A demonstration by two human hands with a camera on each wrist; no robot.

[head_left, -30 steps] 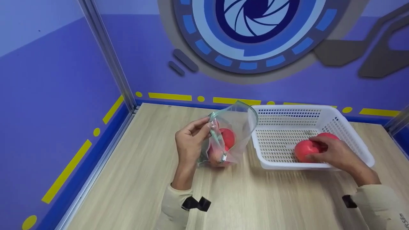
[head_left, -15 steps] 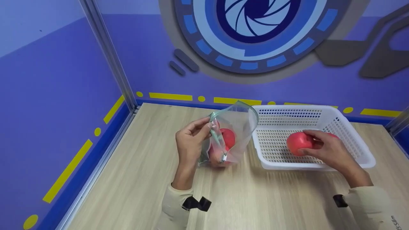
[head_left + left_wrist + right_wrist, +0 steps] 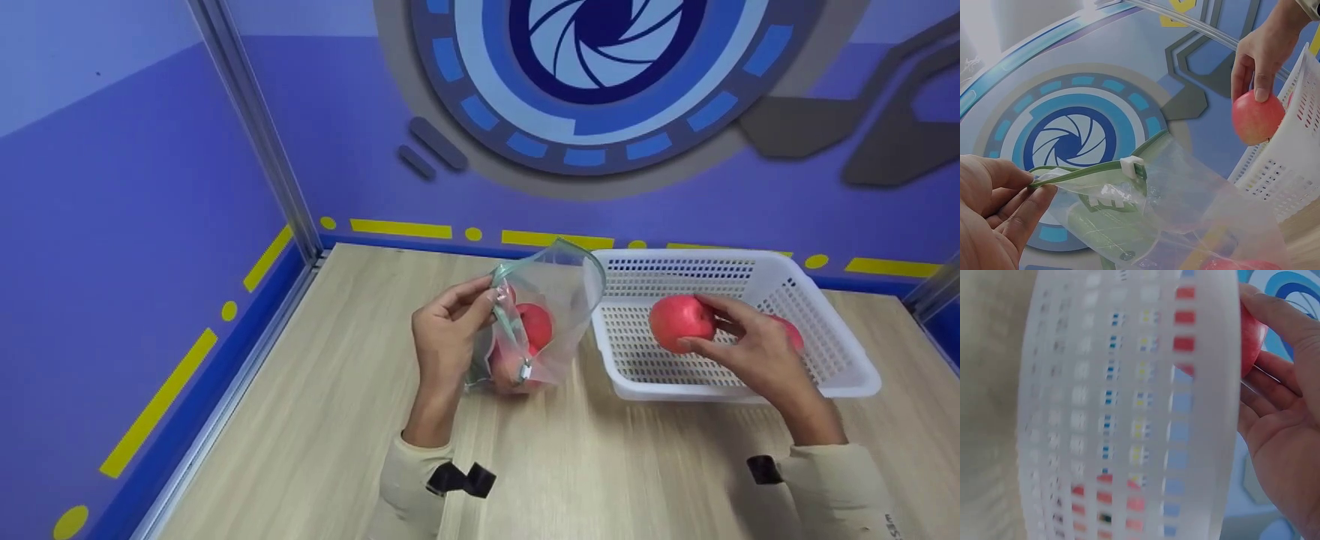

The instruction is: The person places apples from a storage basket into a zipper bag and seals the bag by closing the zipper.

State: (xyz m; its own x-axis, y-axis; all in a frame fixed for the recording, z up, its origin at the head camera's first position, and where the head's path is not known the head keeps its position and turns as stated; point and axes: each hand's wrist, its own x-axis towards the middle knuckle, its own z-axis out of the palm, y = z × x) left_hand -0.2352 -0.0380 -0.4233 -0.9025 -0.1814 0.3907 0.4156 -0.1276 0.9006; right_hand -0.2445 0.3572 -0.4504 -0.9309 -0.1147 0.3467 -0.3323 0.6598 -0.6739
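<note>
In the head view my left hand (image 3: 450,330) pinches the green-edged mouth of a clear zip bag (image 3: 570,300). Inside the bag lie several red apples (image 3: 535,324). The left wrist view shows the bag's white slider (image 3: 1132,167) partway along the green zip, with thumb and fingertips gripping one end of it. My right hand (image 3: 757,345) holds a red apple (image 3: 681,322) above the floor of a white plastic basket (image 3: 742,390). Another apple (image 3: 787,332) sits in the basket's right side, partly hidden behind that hand.
The basket stands right of the bag on a wooden table (image 3: 600,465). Behind it rises a blue printed wall (image 3: 337,135), with a metal corner post (image 3: 259,127) at the left. Its perforated side wall (image 3: 1129,405) fills much of the right wrist view.
My right hand has lifted one apple from the basket's right side and carried it left and up. The left hand and bag have stayed in place.
</note>
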